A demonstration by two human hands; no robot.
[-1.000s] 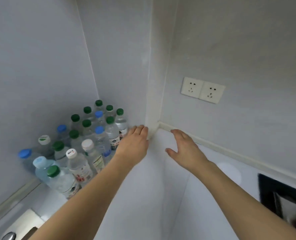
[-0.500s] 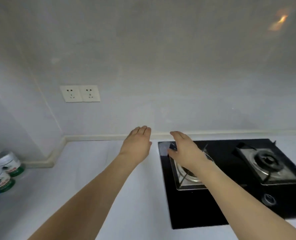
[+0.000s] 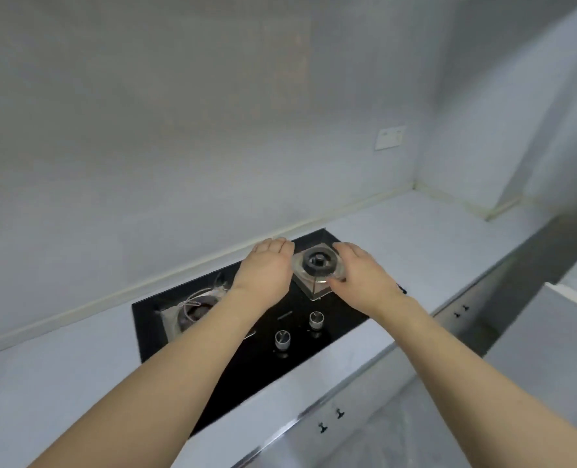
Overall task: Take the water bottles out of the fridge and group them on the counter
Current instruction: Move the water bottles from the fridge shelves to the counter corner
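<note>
Bare counter [image 3: 412, 244] right of hob [image 3: 263, 336]; burner [image 3: 316, 265], knobs [image 3: 282, 340] protrude

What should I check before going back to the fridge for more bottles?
1. Left hand free: ok, open, holds nothing.
2. Right hand free: ok, open, holds nothing.
3. Fridge in view: not ok, none visible.
4. Bottle group in view: not ok, no bottles in frame.
5. Hob safe under the arms: cannot tell; no flame shows on the right burner, knobs unreadable.
6. Counter right of the hob bare: ok.
</note>
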